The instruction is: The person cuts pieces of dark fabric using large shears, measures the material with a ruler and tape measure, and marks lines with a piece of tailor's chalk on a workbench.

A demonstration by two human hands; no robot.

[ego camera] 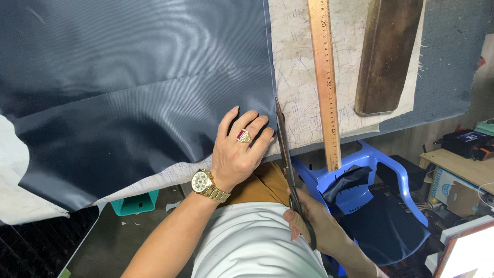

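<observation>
From the head camera we look down on a sheet of dark blue-grey fabric [128, 87] spread over a worn, pen-marked cutting table [298, 77]. We take the fabric as our landmark. Its right edge runs straight down the table, and our left hand [239, 149] lies flat on its lower right corner, fingers spread and released, palm pressing down; we judge this keeps the slippery cloth from sliding while the blade works beside it. A gold watch [206, 184] sits on that wrist and a red-stoned ring [243, 136] on one finger.

Just right of the fabric's edge, touching it or nearly so, stand the scissors [285, 154], blades pointing away from us along that edge. Our right hand [309, 221] is clenched around the handles, below the fabric's near edge and off the table, so the blades can follow the line from the front.

Further right of the fabric a long wooden ruler [325, 82] lies parallel to the edge, overhanging the table's front. Beyond it rests a dark wooden block [386, 56], which looks like a weight set aside. Below and right of the fabric, under the table edge, stands a blue plastic chair [381, 206] holding dark cloth scraps.
</observation>
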